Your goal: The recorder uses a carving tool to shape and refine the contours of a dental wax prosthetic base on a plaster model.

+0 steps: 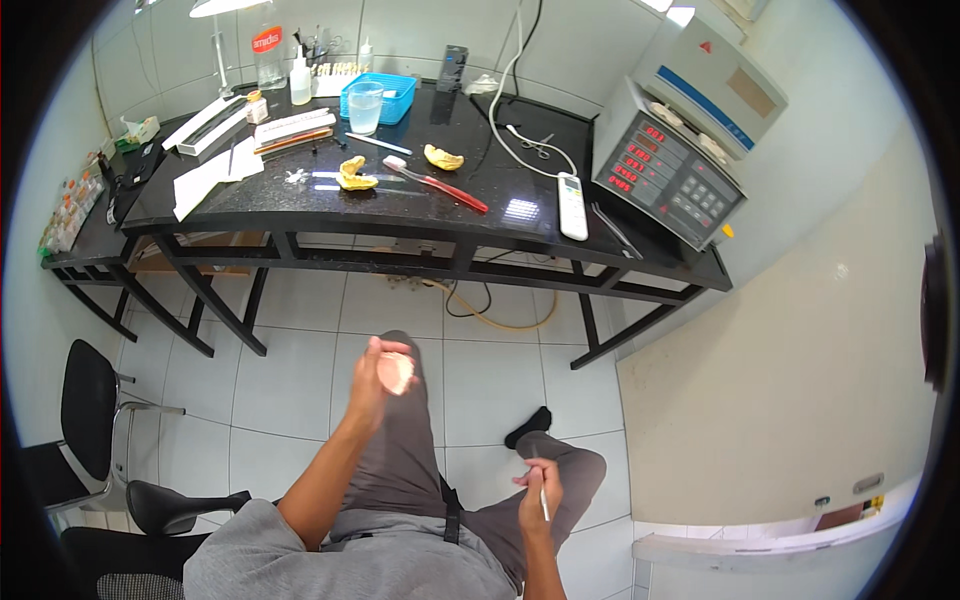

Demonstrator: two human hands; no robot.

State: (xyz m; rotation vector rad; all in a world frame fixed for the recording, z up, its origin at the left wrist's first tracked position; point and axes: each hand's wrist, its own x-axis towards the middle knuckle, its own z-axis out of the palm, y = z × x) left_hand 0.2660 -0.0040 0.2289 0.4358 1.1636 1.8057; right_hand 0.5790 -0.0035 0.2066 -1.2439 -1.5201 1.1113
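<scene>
Above my left thigh, my left hand (375, 385) is closed around a small pink and cream piece (395, 373), which looks like a denture. Over my right thigh, my right hand (540, 490) grips a slender tool (544, 505) with a pale handle; its upper end is too blurred to make out. Both hands are apart and below the black desk (260, 200). On the desk lie two yellow dental casts (355, 180) (443, 158) and a red toothbrush (450, 190).
A blue basket (405, 92), cup (365, 112), bottles (300, 82), papers (205, 185) and white remote (570, 210) share the desk. A grey machine (665, 170) with red displays sits right. Chairs (85, 420) stand left, a beige cabinet (760, 400) right, cables (480, 310) below the desk.
</scene>
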